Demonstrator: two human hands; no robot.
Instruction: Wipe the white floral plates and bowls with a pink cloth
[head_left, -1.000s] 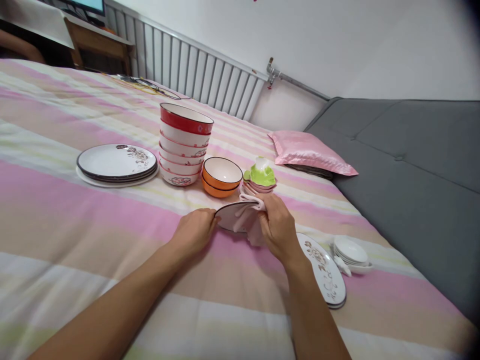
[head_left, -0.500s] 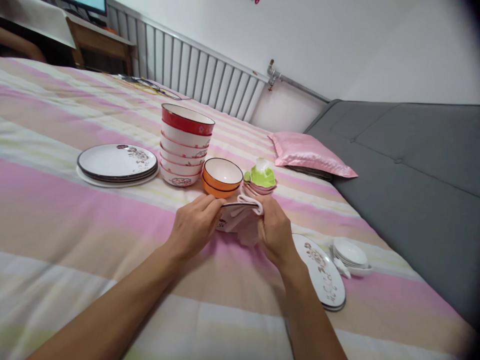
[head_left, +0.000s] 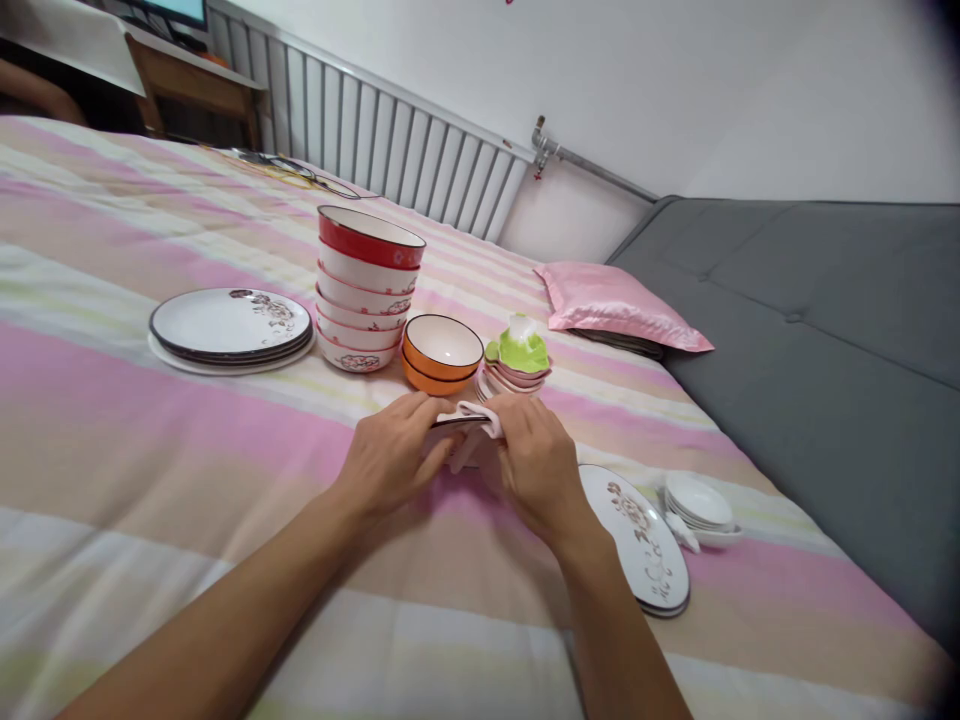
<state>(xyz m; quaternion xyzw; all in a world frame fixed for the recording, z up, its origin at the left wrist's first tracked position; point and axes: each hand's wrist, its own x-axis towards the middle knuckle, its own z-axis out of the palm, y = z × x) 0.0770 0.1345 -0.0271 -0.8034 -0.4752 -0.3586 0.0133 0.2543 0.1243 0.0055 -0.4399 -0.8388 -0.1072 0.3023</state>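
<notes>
Head view: over the bed [head_left: 450, 620], away from its headboard [head_left: 810, 370] edge, left hand [head_left: 391, 447] grips a dark-rimmed plate [head_left: 448, 426]; right hand [head_left: 540, 462] clasps pink cloth [head_left: 484, 416] over the rim.

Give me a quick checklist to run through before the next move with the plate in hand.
1. Left hand gripping the held plate by its edge: ok.
2. Right hand holding the pink cloth over the rim: ok.
3. Whole face of the held plate visible: not ok, hands and cloth cover most of it.
4. Tall bowl stack standing nested: ok.
5. Right forearm clear of the oval plates: cannot tell, it overlaps them in view.
</notes>
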